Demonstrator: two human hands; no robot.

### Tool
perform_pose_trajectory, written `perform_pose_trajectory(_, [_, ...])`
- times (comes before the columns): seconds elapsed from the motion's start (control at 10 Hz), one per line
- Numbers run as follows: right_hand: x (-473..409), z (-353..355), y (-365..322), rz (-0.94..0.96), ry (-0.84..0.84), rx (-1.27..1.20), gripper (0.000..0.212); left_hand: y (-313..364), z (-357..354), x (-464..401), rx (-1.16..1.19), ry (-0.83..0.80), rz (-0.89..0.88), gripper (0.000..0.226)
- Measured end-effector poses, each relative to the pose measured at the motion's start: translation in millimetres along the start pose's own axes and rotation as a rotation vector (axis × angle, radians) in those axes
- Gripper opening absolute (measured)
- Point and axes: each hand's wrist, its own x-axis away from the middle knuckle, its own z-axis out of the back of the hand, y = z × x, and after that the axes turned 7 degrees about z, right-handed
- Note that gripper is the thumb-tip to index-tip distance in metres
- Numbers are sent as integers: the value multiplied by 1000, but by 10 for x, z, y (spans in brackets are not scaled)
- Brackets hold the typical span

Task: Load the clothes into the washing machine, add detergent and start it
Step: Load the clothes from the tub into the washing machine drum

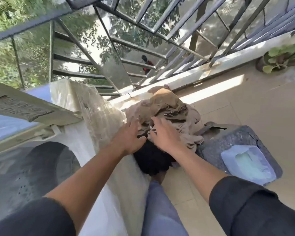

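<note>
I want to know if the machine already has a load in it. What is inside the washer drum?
The open drum shows only bare grey wall with small holes; no clothes visible. Its near side is hidden by the left arm, so that part cannot be checked.

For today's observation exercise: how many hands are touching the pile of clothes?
2: the left hand rests on the clothes pile at its left; the right hand lies on its middle.
</note>
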Motion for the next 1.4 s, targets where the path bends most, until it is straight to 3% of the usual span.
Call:
perform_pose_trajectory(0.1, [-378,-28,-90,-16,-67,82,74,-32,-40,-24,165,32,24,75])
perform_pose_trajectory(0.2, [-597,-71,-116,-12,-107,128,75,-74,-64,-85,268,47,56,71])
perform_pose_trajectory(0.3, [-769,-125,-55,-32,-169,116,66,-95,-99,-129,359,20,115,83])
perform_pose_trajectory(0.4, [-775,-100,24,-33,-19,39,37,-121,-139,-176,391,46,119,79])
perform_pose_trajectory(0.5, [-725,73,21,-124,109,-123,29,-114,-126,-161,423,13,139,96])
perform_pose_trajectory(0.7, [-319,626,-153,-114,352,-555,42,-93,-142,-112,594,60,102,129])
perform_pose_trajectory(0.8, [105,1062,-410,-39,398,-816,40,-51,-80,-3,793,70,150,125])
perform_pose_trajectory(0.9, [463,1394,-699,98,418,-1046,45,59,60,127,1108,-43,151,57])
perform_pose_trajectory(1.0, [833,1645,-948,185,398,-1363,49,35,158,381,1151,15,101,40])
perform_pose_trajectory(1.1, [1110,1813,-1061,255,287,-1659,42,-73,244,717,1102,86,-126,35])
perform_pose_trajectory(1.2, [1299,1914,-1086,305,273,-1657,43,-68,436,960,1315,-14,-290,46])
perform_pose_trajectory(1.3, [1505,1952,-1090,252,386,-1441,41,-78,687,1340,1425,-90,-423,35])
perform_pose_trajectory(1.4, [1648,1863,-1118,126,437,-1190,54,-190,754,1561,1541,-121,-377,27])
